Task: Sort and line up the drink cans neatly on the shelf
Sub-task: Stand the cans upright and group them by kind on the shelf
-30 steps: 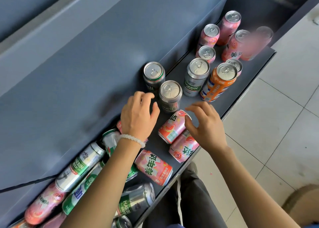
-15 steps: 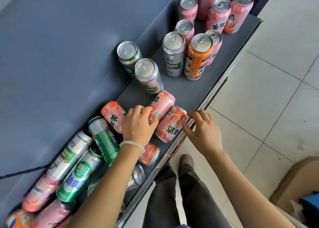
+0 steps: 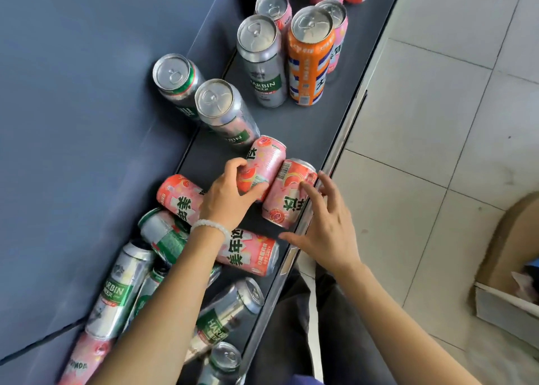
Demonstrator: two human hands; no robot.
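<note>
Two pink cans lie side by side on the dark shelf (image 3: 309,128). My left hand (image 3: 230,195) grips the left pink can (image 3: 267,158), fingers curled round its lower half. My right hand (image 3: 323,224) has its fingers spread, with fingertips touching the right pink can (image 3: 287,193) near the shelf's front lip. Behind them stand upright silver Harbin beer cans (image 3: 261,64), two more silver cans (image 3: 215,107) by the back wall, an orange can (image 3: 309,61) and several pink cans. More pink, green and silver cans lie jumbled at the near left under my left forearm.
The shelf's back panel (image 3: 87,93) rises at the left. A metal front lip (image 3: 347,128) edges the shelf. Tiled floor (image 3: 437,122) lies to the right, with a cardboard box (image 3: 507,239) at the far right. My legs are below the shelf edge.
The view has closed in on the shelf. My left hand has curled round the left pink can. My right hand has moved in from the lip onto the right pink can.
</note>
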